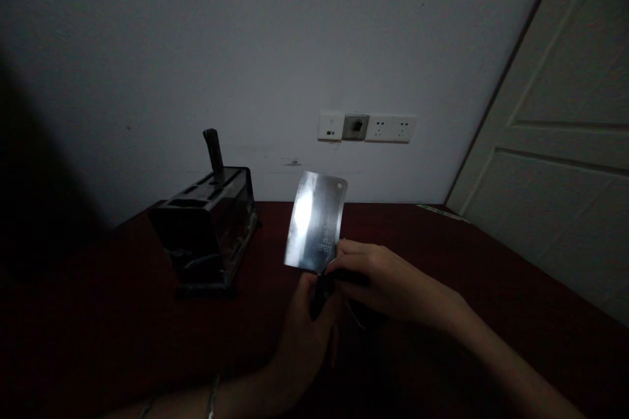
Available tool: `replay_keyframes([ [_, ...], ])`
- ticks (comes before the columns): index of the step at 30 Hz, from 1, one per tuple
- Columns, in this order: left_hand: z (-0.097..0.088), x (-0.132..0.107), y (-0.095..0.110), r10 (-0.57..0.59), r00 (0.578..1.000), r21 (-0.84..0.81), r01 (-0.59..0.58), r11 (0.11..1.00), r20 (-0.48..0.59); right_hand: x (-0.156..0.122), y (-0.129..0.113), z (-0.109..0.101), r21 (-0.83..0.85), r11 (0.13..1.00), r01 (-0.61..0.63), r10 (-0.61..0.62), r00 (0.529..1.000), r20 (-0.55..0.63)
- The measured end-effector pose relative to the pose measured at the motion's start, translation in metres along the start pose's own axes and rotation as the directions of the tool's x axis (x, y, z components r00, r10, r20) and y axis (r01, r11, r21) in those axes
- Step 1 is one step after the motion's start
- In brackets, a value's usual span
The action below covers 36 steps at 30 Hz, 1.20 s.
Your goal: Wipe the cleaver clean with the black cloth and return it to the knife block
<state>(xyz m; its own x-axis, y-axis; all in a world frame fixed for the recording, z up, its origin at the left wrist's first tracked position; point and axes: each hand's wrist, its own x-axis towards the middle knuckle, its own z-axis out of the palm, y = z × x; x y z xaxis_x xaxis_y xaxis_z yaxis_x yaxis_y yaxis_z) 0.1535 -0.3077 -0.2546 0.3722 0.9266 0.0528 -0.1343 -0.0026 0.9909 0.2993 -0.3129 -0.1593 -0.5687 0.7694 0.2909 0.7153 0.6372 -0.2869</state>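
A cleaver [319,222] stands upright in front of me, its broad shiny blade pointing up with a small hole near the top right corner. Around its dark handle, at the lower end of the blade, my left hand [307,327] is closed. My right hand [376,275] is closed beside the handle, its fingertips meeting the lower right edge of the blade. Something dark shows under the right hand's fingers, with a thin bright edge below it; shadow hides what it is. A black knife block [230,229] stands to the left, one black-handled knife [213,150] upright in its top.
Everything rests on or above a dark red table [393,229] against a pale wall. A row of sockets and switches [388,129] is fixed to the wall. A pale panelled door [555,137] rises at the right. The lower part of the view is very dark.
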Motion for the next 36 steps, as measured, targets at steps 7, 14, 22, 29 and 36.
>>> replay_keyframes([
  [7,0.0,0.0,-0.002,-0.012,1.0,-0.034,0.012,0.999,0.003,0.003,-0.006,0.003,-0.037,0.999,-0.031,0.031,1.0,0.003],
  [14,0.002,-0.002,-0.002,-0.013,1.0,-0.026,0.013,1.0,0.001,0.003,-0.009,0.01,-0.067,0.997,0.022,-0.024,0.999,-0.031],
  [22,0.004,-0.005,0.005,-0.029,1.0,-0.037,0.029,0.999,0.01,0.002,-0.007,-0.001,-0.045,0.999,-0.019,0.019,1.0,-0.008],
  [29,0.003,-0.009,0.003,-0.062,0.998,-0.032,0.063,0.998,0.021,0.002,-0.007,0.0,0.001,0.998,-0.055,0.055,0.998,-0.009],
  [36,0.003,-0.008,-0.004,-0.052,0.998,-0.039,0.053,0.998,0.024,0.003,-0.008,-0.003,0.02,0.997,-0.072,0.071,0.997,0.034],
])
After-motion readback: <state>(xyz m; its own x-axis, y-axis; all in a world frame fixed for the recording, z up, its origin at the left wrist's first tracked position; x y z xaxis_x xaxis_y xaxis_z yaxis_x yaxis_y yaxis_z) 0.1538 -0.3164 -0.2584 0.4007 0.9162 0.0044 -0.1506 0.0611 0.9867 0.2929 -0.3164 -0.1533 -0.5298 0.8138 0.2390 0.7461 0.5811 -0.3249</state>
